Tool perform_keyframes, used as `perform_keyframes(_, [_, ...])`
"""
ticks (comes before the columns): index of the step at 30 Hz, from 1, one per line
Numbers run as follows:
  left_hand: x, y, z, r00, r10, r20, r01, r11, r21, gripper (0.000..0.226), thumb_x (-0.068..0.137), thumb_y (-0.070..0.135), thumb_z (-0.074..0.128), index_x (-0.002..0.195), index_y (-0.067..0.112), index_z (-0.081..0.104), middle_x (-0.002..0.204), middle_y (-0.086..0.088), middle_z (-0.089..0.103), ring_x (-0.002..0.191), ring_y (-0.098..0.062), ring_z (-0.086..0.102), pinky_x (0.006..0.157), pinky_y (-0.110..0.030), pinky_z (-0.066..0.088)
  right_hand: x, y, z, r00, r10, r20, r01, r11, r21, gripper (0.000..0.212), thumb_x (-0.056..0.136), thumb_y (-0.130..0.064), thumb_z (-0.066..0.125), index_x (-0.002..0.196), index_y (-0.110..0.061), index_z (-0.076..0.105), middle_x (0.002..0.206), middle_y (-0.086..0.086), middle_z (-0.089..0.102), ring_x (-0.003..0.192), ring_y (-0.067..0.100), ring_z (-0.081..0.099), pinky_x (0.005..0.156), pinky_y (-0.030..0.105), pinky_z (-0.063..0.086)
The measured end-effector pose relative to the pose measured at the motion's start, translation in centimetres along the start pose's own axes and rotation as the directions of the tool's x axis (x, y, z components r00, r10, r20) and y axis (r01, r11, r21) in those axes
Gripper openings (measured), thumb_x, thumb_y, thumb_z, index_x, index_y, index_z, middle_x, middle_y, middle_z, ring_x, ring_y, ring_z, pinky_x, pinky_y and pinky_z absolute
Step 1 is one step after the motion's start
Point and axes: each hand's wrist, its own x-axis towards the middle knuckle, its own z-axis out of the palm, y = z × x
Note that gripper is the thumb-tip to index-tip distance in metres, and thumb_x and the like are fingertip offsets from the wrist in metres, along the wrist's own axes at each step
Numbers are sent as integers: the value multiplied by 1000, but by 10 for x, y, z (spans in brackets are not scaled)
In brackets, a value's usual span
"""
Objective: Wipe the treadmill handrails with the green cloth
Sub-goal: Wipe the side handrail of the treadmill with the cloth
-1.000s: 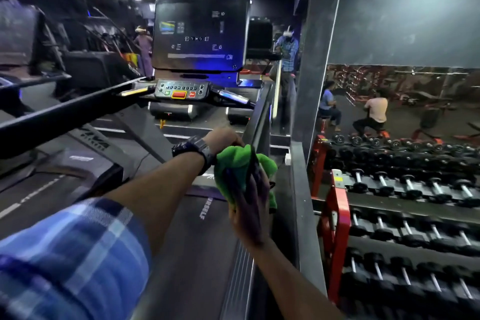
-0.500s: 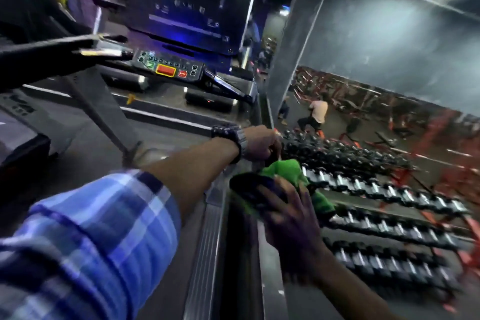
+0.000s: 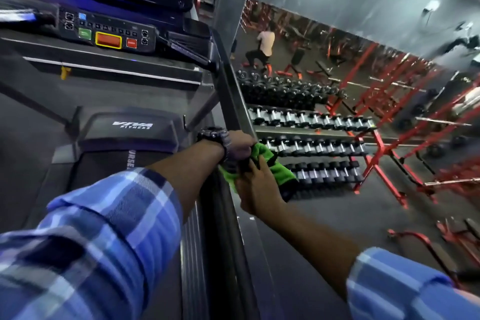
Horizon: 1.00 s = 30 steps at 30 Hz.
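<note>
The green cloth [image 3: 276, 167] is wrapped over the treadmill's dark right handrail [image 3: 228, 91], which runs from the console down toward me. My left hand [image 3: 240, 147], with a black watch on its wrist, grips the far end of the cloth on the rail. My right hand [image 3: 255, 189] grips the near part of the cloth, its fingers curled into the fabric. Below the hands the rail is hidden by my arms.
The treadmill console [image 3: 109, 34] with a red button and a dark screen stands ahead on the left, above the belt hood [image 3: 132, 126]. A mirror wall on the right shows dumbbell racks [image 3: 311, 122], red frames and a person [image 3: 263, 47].
The view swung down and to the right, closer to the rail. Both hands stayed on the cloth at the right handrail.
</note>
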Motion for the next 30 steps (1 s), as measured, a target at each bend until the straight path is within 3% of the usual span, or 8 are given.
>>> perform_keyframes(3, [5, -9, -6, 999, 51, 3, -51, 998, 37, 47, 85, 6, 46, 131, 15, 53, 129, -11, 59, 116, -32, 56, 88, -30, 44, 29, -24, -8, 976, 89, 198, -83, 996, -40, 52, 99, -20, 37, 149, -6, 34, 157, 22, 25, 144, 43, 21, 115, 60, 11])
perform_keyframes(7, [23, -35, -13, 980, 188, 57, -193, 977, 95, 55, 78, 3, 53, 132, 16, 55, 140, -5, 51, 129, -25, 47, 106, -34, 39, 10, -19, 5, 943, -192, 273, 227, 968, -102, 32, 95, -22, 49, 122, -18, 65, 132, 8, 59, 132, 33, 40, 117, 53, 15])
perform_keyframes(11, [30, -43, -24, 973, 217, 78, -225, 969, 107, 54, 84, 2, 53, 135, 20, 52, 146, -6, 43, 136, -22, 37, 108, -23, 25, -3, 4, 14, 988, -137, 73, 136, 991, 17, 18, 81, -26, 58, 85, -22, 76, 101, -2, 69, 111, 26, 55, 105, 47, 27])
perform_keyframes(16, [46, -67, -30, 954, 285, 90, -294, 949, 115, 50, 85, 8, 60, 134, 9, 52, 139, -10, 50, 135, -23, 41, 102, -19, 29, 76, -18, 10, 950, 64, 304, -83, 995, 50, 45, 95, -30, 44, 138, -21, 53, 148, 9, 45, 139, 34, 29, 115, 57, 11])
perform_keyframes(18, [51, -75, -36, 939, 329, 100, -339, 935, 101, 46, 87, 1, 53, 133, 9, 54, 138, -13, 49, 134, -26, 40, 102, -20, 29, 71, -22, 15, 910, -42, 411, 50, 999, -8, 38, 94, -29, 46, 127, -21, 63, 136, 8, 57, 132, 34, 38, 112, 59, 13])
perform_keyframes(21, [57, -86, -40, 936, 347, 59, -350, 936, 48, 54, 85, -1, 46, 133, 21, 55, 140, -8, 46, 131, -24, 40, 102, -19, 27, 38, -6, 2, 944, -178, 277, 177, 984, 30, 25, 82, -29, 51, 79, -23, 75, 87, -3, 71, 100, 25, 58, 106, 50, 26])
perform_keyframes(26, [73, -103, -40, 910, 413, 46, -415, 903, 112, 56, 88, 10, 47, 142, 26, 42, 148, -4, 37, 137, -21, 33, 105, -26, 30, 70, 9, -19, 981, 112, 160, -127, 988, 91, 47, 76, -23, 31, 91, -17, 75, 99, 3, 69, 108, 29, 59, 99, 50, 40])
perform_keyframes(30, [90, -125, -32, 889, 440, 127, -457, 873, 173, 65, 86, 20, 53, 146, 33, 32, 157, -10, 20, 144, -27, 17, 117, -34, 16, 105, -16, 3, 914, 108, 392, -133, 990, 39, 47, 80, -17, 33, 96, -7, 76, 106, 15, 71, 112, 38, 61, 107, 56, 36])
